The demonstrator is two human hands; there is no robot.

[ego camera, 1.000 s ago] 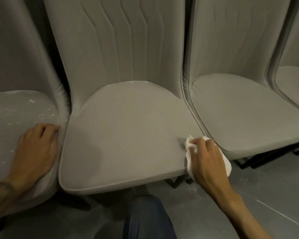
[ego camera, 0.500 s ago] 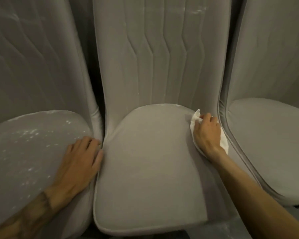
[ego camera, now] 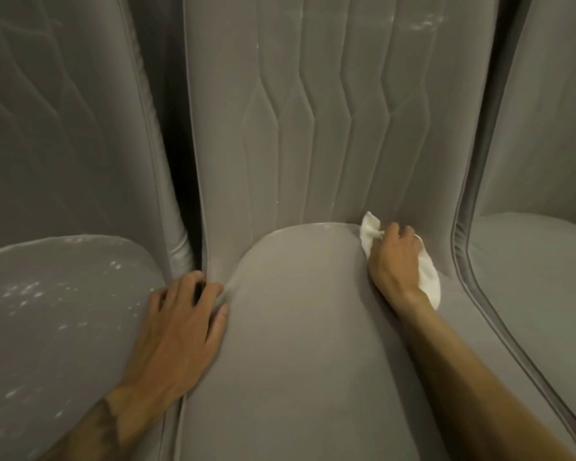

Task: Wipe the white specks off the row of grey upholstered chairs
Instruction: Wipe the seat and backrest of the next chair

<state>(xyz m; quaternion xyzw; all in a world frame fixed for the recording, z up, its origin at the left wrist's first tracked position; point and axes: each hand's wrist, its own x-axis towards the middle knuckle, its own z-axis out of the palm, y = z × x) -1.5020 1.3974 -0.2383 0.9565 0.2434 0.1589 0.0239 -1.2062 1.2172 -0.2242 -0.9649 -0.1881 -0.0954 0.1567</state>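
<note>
at the left of the frame stood the left chair (ego camera: 64, 128), grey and upholstered. its seat filled the lower left and was dotted with white specks (ego camera: 24, 294) across most of the cushion. the left hand (ego camera: 177, 327) lay at lower centre-left, palm down on the right edge of that seat, where it met the next chair. its grip was apart: the fingers were spread and held nothing, the fingertips bent slightly into the dark gap between the two chairs, and the thumb touched the neighbouring cushion.

the middle chair (ego camera: 296, 344) took up the centre, its seat running from the bottom edge up to a backrest with vertical stitched channels. a thin line of pale specks showed along the rear edge of its seat, and a faint smear sat high on the backrest toward the upper right.

the white cloth (ego camera: 369, 231) was at centre-right, pressed into the crease where the middle seat met its backrest. the right hand (ego camera: 396, 264) lay over it, its grip clamped on the cloth. bunched fabric poked out beyond the fingers and more trailed out beside the wrist. the right chair (ego camera: 529, 277) stood just beside, at the right edge.
</note>
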